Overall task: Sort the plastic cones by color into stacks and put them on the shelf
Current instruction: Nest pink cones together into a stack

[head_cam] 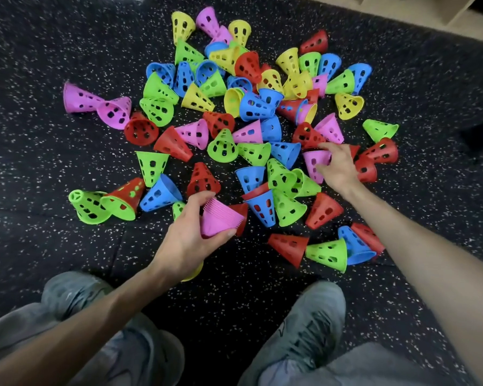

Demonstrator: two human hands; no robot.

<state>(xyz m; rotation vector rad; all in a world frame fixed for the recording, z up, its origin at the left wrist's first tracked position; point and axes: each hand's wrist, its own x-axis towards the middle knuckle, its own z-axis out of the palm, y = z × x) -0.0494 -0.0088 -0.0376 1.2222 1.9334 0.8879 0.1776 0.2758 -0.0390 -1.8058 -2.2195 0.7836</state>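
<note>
The left hand grips a nested stack of purple cones, thumb along the near side and fingers curled over the far side, holding it just above the speckled black floor at the near edge of the pile. The stack lies tilted, its wide rims facing right. The right hand reaches into the pile with fingers partly curled; thumb and fingers close around a single purple cone that lies on its side with its wide rim toward the hand. The loose cones, perforated and coloured red, green, blue, yellow and purple, lie scattered on the floor ahead of the person, most on their sides, several nested in pairs. Two further purple cones rest tip to tip at the far left of the pile. A pale wooden shelf unit stands at the upper right. Two grey shoes show at the bottom edge.
</note>
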